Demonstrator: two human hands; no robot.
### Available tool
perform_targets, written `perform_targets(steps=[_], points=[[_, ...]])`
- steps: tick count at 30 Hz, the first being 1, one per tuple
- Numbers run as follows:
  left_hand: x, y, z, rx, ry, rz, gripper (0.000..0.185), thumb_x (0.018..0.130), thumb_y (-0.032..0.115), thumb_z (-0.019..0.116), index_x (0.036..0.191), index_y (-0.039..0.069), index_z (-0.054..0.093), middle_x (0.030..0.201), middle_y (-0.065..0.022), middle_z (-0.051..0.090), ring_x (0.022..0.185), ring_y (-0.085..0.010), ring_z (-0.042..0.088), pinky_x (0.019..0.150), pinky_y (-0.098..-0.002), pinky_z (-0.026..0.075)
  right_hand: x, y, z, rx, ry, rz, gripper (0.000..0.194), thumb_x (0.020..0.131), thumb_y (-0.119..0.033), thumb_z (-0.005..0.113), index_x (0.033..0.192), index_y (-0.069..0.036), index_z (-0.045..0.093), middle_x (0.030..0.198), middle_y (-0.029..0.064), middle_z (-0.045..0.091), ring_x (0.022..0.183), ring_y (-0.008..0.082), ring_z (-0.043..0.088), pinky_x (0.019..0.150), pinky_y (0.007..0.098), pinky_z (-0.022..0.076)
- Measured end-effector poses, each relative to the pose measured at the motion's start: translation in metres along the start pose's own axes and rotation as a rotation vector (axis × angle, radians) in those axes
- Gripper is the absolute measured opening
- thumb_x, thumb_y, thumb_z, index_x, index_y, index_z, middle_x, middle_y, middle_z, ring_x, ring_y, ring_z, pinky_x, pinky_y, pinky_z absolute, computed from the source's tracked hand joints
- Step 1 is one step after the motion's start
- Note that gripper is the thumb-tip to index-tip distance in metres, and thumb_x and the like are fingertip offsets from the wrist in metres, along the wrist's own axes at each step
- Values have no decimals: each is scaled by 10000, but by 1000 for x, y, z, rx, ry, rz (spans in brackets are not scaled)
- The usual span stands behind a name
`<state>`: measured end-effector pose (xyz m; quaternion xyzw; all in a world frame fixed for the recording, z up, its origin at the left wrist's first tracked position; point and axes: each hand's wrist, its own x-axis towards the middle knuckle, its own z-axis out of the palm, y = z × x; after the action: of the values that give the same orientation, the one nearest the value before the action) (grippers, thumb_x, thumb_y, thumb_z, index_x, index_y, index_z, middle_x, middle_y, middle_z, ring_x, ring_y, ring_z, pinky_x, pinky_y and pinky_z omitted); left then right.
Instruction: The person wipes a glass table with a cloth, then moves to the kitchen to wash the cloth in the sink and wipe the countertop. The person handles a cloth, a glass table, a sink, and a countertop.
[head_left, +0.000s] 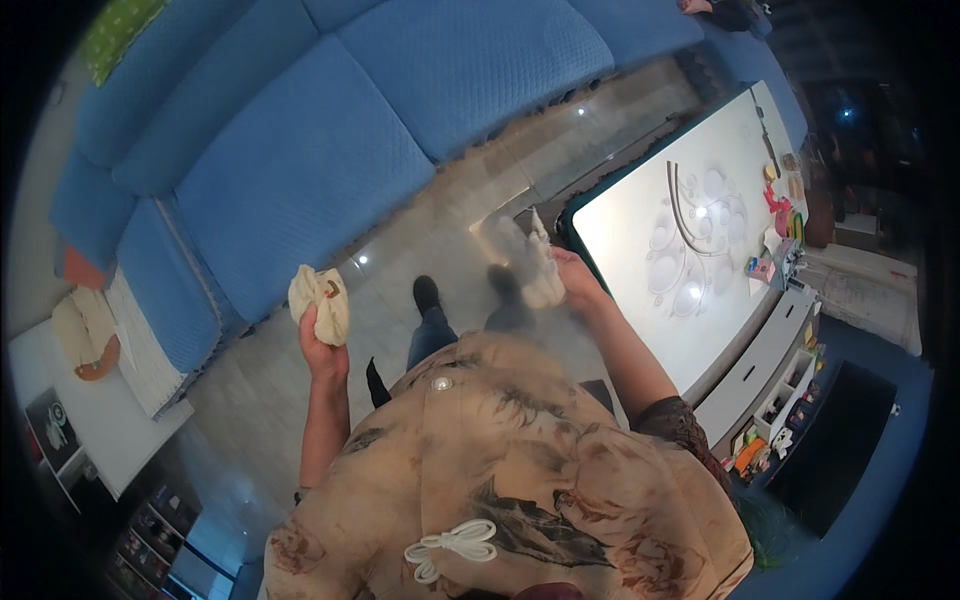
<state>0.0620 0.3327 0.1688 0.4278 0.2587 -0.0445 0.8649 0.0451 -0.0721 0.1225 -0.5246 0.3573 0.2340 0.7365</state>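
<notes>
My left hand (322, 349) grips a bunched cream cloth item (321, 304) that bears a small brown and red mark. It is held up in front of my body, over the tiled floor (375, 315). Off to the right, my right hand (576, 276) pinches a whitish, fluffy-looking cloth piece (543, 274) beside the corner of a white table. A hazy smear over this area blurs the piece, so its exact kind cannot be told. The two pieces are apart from each other.
A blue quilted sofa (300, 172) runs along the far side. The white coffee table (622, 255) stands at right, with several small items and a tissue box (760, 268) on it. At left, a cream plush item (86, 334) lies on a white side table (142, 435). Someone's hand (694, 7) shows at top right.
</notes>
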Motion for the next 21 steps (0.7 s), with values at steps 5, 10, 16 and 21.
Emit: perform_targets(steps=[5, 10, 16, 21], points=[[11, 3, 14, -78, -146, -141, 470, 901, 288, 443, 1300, 43, 404, 1209, -87, 536, 1043, -226, 548, 853, -374, 454, -20, -10, 38, -156, -70, -71, 225, 900, -136, 514, 1071, -18, 599, 886, 35, 620, 765, 125, 571, 701, 268, 472], [18, -4, 65, -50, -480, -389, 573, 875, 358, 438, 1369, 91, 324, 1336, -138, 437, 1187, -289, 455, 955, -462, 399, -18, -38, 70, -439, -9, -276, 305, 895, -230, 549, 1067, 20, 583, 903, 90, 636, 784, 152, 573, 715, 298, 465], [19, -25, 130, -35, -569, -598, 542, 862, 368, 443, 1333, 106, 388, 1312, -88, 473, 1212, -274, 439, 986, -487, 369, 0, -57, 133, -556, -51, -631, 394, 887, -312, 504, 1167, -38, 545, 1068, 183, 589, 1009, 318, 555, 867, 392, 430], [27, -42, 171, -78, -451, -607, 486, 866, 334, 449, 1287, 91, 447, 1250, -68, 525, 1150, -232, 496, 997, -416, 369, -6, -86, 108, -769, -165, -668, 472, 896, -278, 482, 1326, -91, 431, 1272, 175, 492, 1161, 307, 476, 972, 356, 388]])
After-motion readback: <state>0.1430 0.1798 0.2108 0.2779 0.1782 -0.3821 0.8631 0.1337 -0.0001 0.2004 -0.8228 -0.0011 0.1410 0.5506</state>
